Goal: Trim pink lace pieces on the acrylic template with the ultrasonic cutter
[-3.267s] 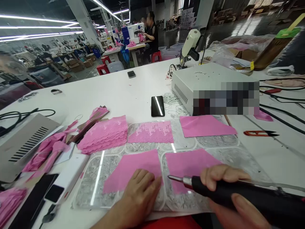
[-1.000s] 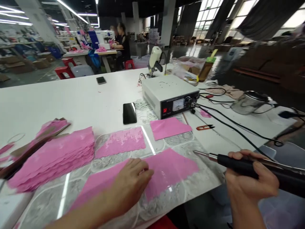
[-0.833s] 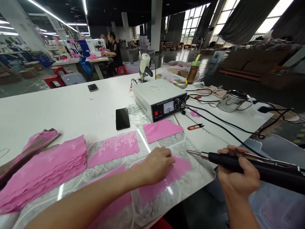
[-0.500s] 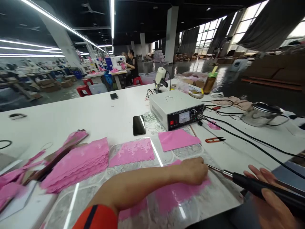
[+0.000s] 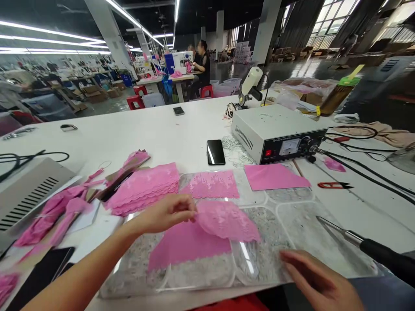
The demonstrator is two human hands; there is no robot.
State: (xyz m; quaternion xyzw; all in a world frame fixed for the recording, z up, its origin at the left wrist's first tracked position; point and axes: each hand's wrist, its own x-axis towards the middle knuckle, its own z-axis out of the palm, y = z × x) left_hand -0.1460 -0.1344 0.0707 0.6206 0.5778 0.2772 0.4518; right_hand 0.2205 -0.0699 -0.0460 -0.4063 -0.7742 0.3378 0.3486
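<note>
My left hand pinches the left corner of a pink lace piece, which is partly lifted and sags to the right. Beneath it a plain pink fabric piece lies flat on the grey marble-patterned mat. My right hand is held over the mat's front edge, thumb apart from the fingers, with nothing in it. Right of that hand is a black-handled tool with a thin metal tip over the mat; what supports its handle is out of view.
Lace pieces are stacked at left; a single lace piece and a plain pink piece lie behind. Beyond are a phone, a control box with cables, and red-handled thread snips. A grey vented box stands left.
My left hand has moved left, away from the tool's tip, and now lifts the lace. My right hand has moved left from beside the tool's handle. The view has shifted.
</note>
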